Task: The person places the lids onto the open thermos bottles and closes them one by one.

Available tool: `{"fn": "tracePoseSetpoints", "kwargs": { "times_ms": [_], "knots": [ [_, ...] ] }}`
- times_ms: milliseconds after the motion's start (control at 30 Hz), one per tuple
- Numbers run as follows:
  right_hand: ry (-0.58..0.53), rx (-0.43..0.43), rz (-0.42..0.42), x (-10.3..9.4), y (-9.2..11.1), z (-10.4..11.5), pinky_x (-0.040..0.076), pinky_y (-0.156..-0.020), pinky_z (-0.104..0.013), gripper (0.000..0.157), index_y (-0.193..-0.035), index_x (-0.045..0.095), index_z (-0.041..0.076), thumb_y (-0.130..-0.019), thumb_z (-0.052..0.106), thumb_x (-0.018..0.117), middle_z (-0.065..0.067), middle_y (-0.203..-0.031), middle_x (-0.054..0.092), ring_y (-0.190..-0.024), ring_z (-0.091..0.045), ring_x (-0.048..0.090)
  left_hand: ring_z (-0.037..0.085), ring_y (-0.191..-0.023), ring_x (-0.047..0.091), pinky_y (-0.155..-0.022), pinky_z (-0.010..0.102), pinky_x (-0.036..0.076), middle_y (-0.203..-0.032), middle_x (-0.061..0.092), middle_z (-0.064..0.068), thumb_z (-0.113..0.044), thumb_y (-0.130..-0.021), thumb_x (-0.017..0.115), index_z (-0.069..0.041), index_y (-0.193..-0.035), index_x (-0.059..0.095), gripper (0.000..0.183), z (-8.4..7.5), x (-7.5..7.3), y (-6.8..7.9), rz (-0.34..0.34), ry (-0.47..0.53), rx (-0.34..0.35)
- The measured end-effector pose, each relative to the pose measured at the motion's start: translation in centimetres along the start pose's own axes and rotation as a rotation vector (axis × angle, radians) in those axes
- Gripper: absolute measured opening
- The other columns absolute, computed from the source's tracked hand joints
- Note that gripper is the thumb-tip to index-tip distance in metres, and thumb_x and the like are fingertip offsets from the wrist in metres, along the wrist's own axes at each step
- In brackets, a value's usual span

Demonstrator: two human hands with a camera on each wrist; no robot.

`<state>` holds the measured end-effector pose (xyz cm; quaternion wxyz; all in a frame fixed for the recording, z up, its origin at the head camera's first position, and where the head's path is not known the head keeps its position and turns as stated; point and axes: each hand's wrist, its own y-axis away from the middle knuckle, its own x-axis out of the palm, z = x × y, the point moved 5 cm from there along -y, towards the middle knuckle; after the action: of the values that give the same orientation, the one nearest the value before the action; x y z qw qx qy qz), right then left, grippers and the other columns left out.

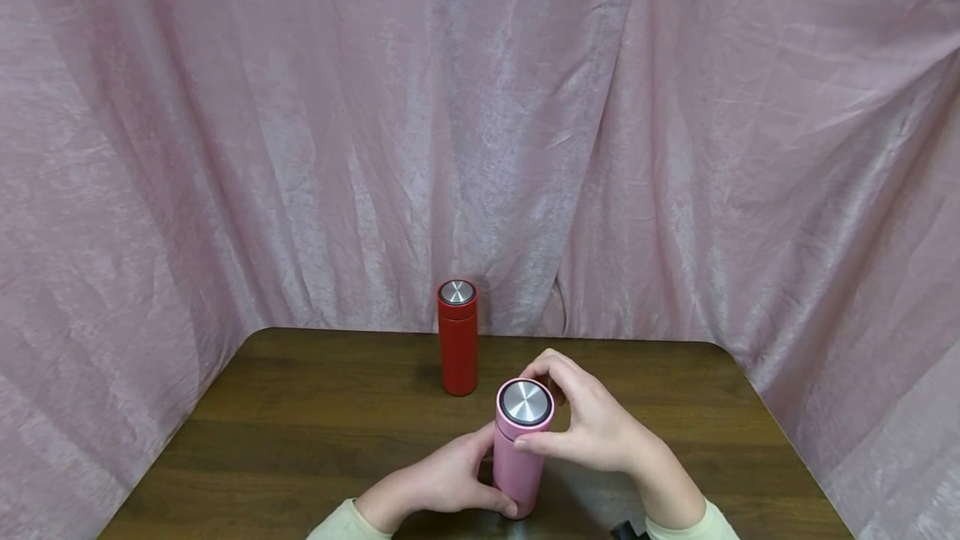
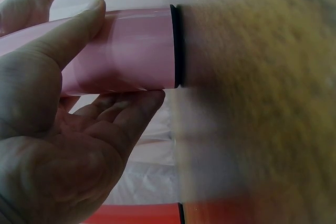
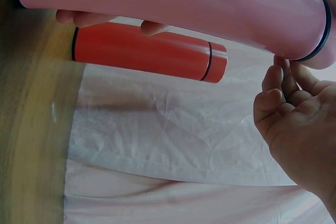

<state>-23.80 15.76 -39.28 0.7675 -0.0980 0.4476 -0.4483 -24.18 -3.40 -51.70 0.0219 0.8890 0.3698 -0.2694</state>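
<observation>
A pink thermos flask (image 1: 517, 473) stands upright near the front of the table, its lid topped with a brushed silver disc. Low on its body, my left hand (image 1: 450, 475) grips it between thumb and fingers. My right hand (image 1: 603, 427) holds the lid end from the right, thumb in front and fingers behind. In the left wrist view, the black base of the pink flask (image 2: 126, 51) meets the table. Curled fingers of the right hand (image 3: 299, 108) touch the flask near the dark lid seam in the right wrist view.
Behind the pink flask, a red thermos flask (image 1: 458, 352) of like shape stands upright towards the back of the brown wooden table (image 1: 315, 432). Pink curtains (image 1: 360, 148) hang behind and on both sides. A small black object (image 1: 624, 531) shows by the right sleeve.
</observation>
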Motion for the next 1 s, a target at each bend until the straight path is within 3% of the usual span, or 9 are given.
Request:
{"fn": "tracePoseSetpoints", "kwargs": {
  "times_ms": [400, 533, 733, 867, 1000],
  "knots": [
    [0.041, 0.016, -0.006, 0.18, 0.05, -0.19, 0.056, -0.082, -0.028, 0.061, -0.125, 0.060, 0.023, -0.083, 0.037, 0.102, 0.011, -0.118, 0.063, -0.099, -0.010, 0.063, 0.008, -0.133, 0.064, -0.114, 0.032, 0.051, -0.142, 0.069, -0.013, -0.025, -0.085, 0.100, -0.032, -0.154, 0.053, 0.083, 0.00, 0.03, -0.03, -0.002, 0.007, 0.004],
    [0.038, 0.005, 0.008, 0.15, 0.10, -0.26, 0.057, -0.085, -0.029, 0.065, -0.132, 0.060, 0.022, -0.083, 0.035, 0.101, 0.010, -0.122, 0.063, -0.104, -0.011, 0.064, 0.009, -0.134, 0.064, -0.114, 0.033, 0.051, -0.144, 0.068, -0.012, -0.025, -0.085, 0.101, -0.032, -0.154, 0.053, 0.084, -0.07, -0.04, -0.07, -0.005, -0.009, 0.009],
    [0.037, -0.113, 0.045, 0.24, 0.00, 0.07, 0.053, -0.107, -0.035, 0.077, -0.155, 0.056, 0.016, -0.090, 0.030, 0.095, 0.002, -0.139, 0.061, -0.127, -0.017, 0.060, 0.009, -0.133, 0.065, -0.113, 0.033, 0.052, -0.141, 0.069, -0.013, -0.027, -0.085, 0.101, -0.032, -0.152, 0.054, 0.082, -0.13, -0.07, 0.00, -0.004, -0.025, 0.001],
    [-0.004, -0.201, 0.061, 0.34, 0.01, 0.13, 0.051, -0.110, -0.037, 0.078, -0.159, 0.053, 0.011, -0.092, 0.021, 0.089, -0.005, -0.141, 0.061, -0.129, -0.022, 0.060, 0.009, -0.132, 0.065, -0.113, 0.033, 0.052, -0.139, 0.070, -0.014, -0.027, -0.085, 0.101, -0.031, -0.151, 0.055, 0.080, -0.12, -0.02, 0.12, -0.007, -0.027, -0.009],
    [-0.073, -0.233, 0.085, 0.39, 0.14, -0.26, 0.049, -0.113, -0.037, 0.079, -0.163, 0.049, 0.005, -0.092, 0.012, 0.083, -0.009, -0.143, 0.060, -0.130, -0.024, 0.060, 0.009, -0.132, 0.066, -0.113, 0.033, 0.053, -0.137, 0.070, -0.014, -0.026, -0.084, 0.101, -0.031, -0.149, 0.056, 0.080, -0.02, 0.03, 0.19, -0.007, -0.012, -0.021]
  ]
}}
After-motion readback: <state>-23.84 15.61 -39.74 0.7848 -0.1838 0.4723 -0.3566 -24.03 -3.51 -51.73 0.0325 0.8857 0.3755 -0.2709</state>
